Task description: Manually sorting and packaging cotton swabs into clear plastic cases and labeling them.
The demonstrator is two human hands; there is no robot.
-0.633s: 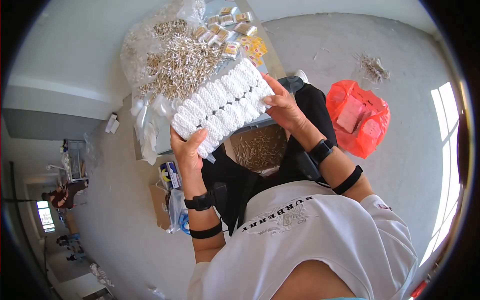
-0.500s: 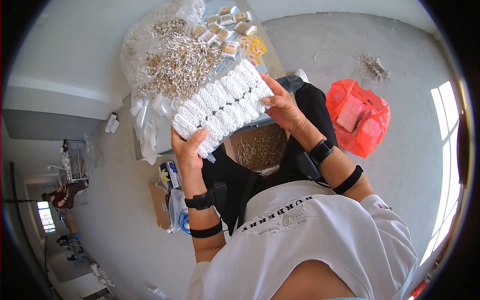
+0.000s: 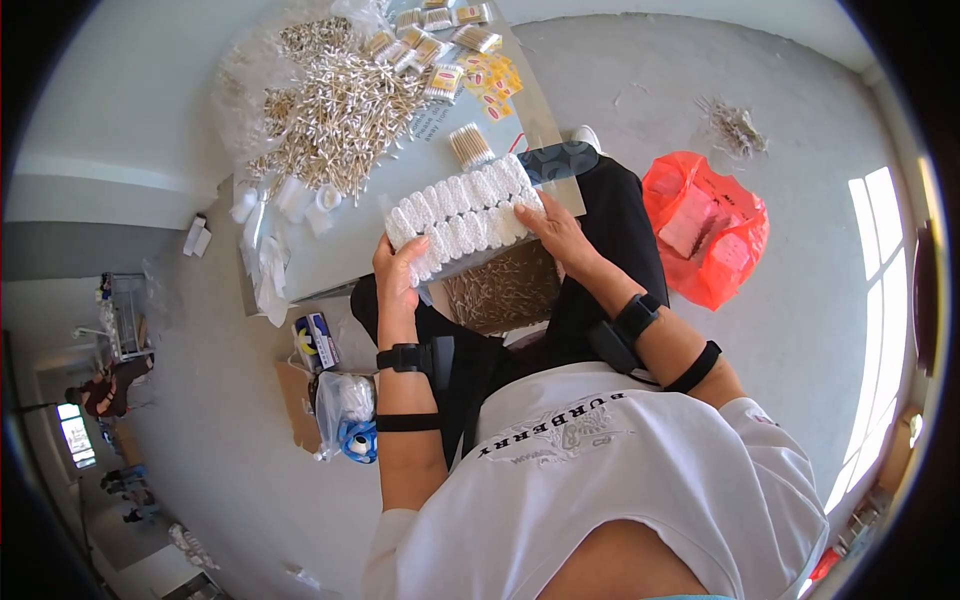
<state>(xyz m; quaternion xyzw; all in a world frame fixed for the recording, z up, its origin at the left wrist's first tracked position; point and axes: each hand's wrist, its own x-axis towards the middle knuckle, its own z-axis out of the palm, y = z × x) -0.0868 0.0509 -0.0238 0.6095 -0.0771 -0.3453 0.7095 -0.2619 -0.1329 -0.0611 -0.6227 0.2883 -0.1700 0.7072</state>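
Spanning left hand (image 3: 398,272) to right hand (image 3: 562,232): swab block (image 3: 462,216)

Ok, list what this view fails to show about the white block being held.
- Underside of the white cotton swab block: faces away from the head camera.
- Left hand fingertips: tucked behind the block.
- Right hand fingertips: hidden against the block's end.
- Single swabs: too small.

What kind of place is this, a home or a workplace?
Probably a small packing workshop. A loose heap of cotton swabs lies on the grey table, small filled packs sit at its far end, and both hands hold a white block of bundled swabs.
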